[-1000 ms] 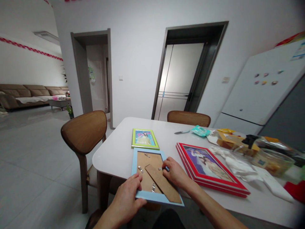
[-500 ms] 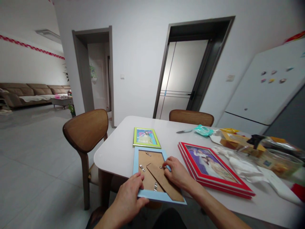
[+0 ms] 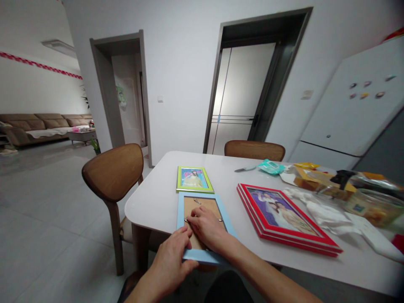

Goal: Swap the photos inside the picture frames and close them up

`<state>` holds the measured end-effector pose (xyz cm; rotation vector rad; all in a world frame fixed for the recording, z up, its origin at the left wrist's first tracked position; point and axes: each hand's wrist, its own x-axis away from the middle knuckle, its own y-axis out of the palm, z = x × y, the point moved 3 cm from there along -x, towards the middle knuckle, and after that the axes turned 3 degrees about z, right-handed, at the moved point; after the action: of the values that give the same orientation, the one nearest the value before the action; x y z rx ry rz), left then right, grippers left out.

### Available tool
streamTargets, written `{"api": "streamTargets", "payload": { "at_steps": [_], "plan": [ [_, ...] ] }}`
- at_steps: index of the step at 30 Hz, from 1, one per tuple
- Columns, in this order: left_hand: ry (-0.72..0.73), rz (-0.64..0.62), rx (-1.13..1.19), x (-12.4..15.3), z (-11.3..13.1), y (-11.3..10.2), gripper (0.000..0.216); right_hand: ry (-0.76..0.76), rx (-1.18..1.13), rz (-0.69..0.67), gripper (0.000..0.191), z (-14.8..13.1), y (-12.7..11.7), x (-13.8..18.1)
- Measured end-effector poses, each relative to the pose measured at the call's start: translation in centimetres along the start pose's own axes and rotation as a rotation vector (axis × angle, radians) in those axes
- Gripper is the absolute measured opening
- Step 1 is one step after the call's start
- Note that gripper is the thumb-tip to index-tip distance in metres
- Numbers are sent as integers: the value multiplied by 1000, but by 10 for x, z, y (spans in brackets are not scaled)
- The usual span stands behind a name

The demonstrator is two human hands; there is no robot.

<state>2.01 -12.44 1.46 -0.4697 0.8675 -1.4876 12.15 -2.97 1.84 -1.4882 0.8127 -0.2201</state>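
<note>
A light blue picture frame lies face down at the table's near edge, its brown backing board showing. My left hand grips the frame's lower left corner, thumb at the near edge and fingers over the left side. My right hand reaches across the board, its bent fingers closed at a small metal clip on the left side. Another clip sits at the top of the board, and one at the right. My right hand and forearm hide most of the board's lower part.
Beyond the blue frame lies a green picture frame. Red picture frames are stacked to the right. Farther back are a knife, a teal packet, crumpled white plastic and a clear tub. Wooden chairs stand by the table.
My right hand has moved left from the clip on the board's right side to the one on its left. My left hand stays on the frame's corner. The view has shifted slightly.
</note>
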Motion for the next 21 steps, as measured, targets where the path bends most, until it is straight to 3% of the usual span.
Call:
{"api": "streamTargets", "payload": {
  "at_steps": [5, 10, 17, 21],
  "plan": [
    [3, 4, 16, 2, 1, 1, 36, 38, 22, -66, 22, 0, -3, -1],
    [15, 22, 29, 1, -2, 1, 44, 236, -61, 27, 21, 1, -1, -6],
    [1, 31, 23, 0, -7, 3, 48, 292, -104, 73, 17, -3, -1, -7],
    [14, 34, 34, 2, -5, 3, 44, 241, -190, 53, 18, -3, 1, -8]
  ]
}}
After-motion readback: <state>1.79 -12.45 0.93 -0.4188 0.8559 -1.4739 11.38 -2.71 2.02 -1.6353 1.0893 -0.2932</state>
